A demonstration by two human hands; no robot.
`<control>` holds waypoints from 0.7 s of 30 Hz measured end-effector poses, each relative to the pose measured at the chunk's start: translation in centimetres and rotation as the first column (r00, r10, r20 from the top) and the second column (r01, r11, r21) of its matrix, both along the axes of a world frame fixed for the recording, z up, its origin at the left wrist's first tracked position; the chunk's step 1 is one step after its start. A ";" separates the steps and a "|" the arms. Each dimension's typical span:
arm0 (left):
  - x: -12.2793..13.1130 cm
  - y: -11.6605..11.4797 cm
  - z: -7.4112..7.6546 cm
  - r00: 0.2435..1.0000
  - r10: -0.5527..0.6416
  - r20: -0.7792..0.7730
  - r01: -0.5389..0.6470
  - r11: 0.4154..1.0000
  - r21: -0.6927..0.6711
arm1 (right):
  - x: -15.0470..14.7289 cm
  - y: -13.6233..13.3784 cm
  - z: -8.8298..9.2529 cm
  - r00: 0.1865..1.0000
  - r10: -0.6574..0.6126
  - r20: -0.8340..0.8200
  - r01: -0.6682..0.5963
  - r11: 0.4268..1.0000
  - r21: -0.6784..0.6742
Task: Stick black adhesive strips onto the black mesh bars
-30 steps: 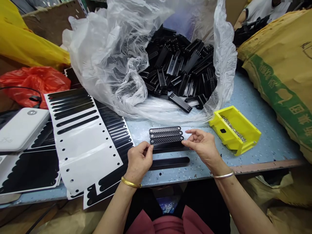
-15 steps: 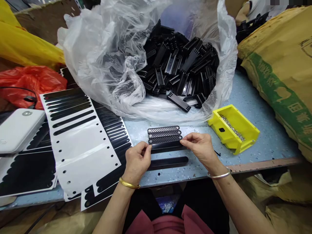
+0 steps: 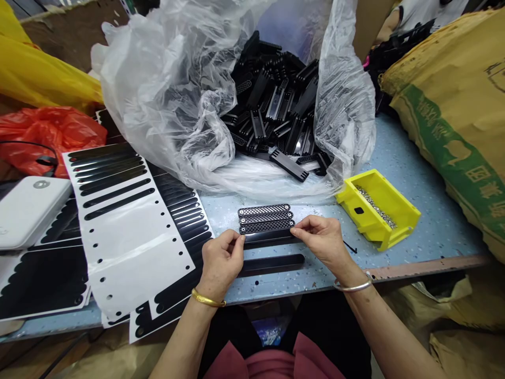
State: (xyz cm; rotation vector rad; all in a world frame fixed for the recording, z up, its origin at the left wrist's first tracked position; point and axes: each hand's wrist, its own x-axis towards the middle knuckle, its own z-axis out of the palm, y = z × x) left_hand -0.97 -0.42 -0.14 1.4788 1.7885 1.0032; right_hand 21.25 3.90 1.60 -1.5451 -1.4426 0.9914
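Observation:
My left hand point(image 3: 222, 259) is closed in a pinch at the left end of a glossy black strip point(image 3: 269, 236). Thumb and forefinger of my right hand point(image 3: 322, 241) pinch the strip's other end. Lying along the near side of a black part with cross-hatched bars point(image 3: 265, 219), the strip is level with the table; the fingers hide its tips, and I cannot tell whether it touches the part. Small silvery round dots show at the bars' ends. Closer to the table's front edge lies a second long black piece point(image 3: 276, 263), its left end behind my left hand.
A clear plastic bag point(image 3: 165, 105) spills many black parts point(image 3: 276, 105) at the back. To the right stand a yellow bin point(image 3: 394, 205) of small metal pieces and a large sack point(image 3: 453, 105). Sheets of black strips point(image 3: 134, 237) and a white device point(image 3: 33, 210) lie left.
The right flap of the plastic bag has sagged left over part of the black pile. Both hands keep their pinch on the strip, almost unmoved.

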 end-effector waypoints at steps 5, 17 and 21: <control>0.0 0.0 -0.1 1.000 -0.002 -0.003 0.002 1.000 0.005 | -0.1 0.0 0.2 1.000 0.003 0.013 -0.003 1.000 0.007; 0.0 -0.1 0.0 1.000 0.001 -0.010 -0.001 1.000 0.016 | -0.4 -0.1 0.9 0.998 -0.004 0.062 0.002 0.999 0.043; 0.0 -0.1 0.0 1.000 0.007 -0.014 -0.007 1.000 0.019 | -0.4 -0.1 0.8 0.998 -0.008 0.062 0.006 1.000 0.029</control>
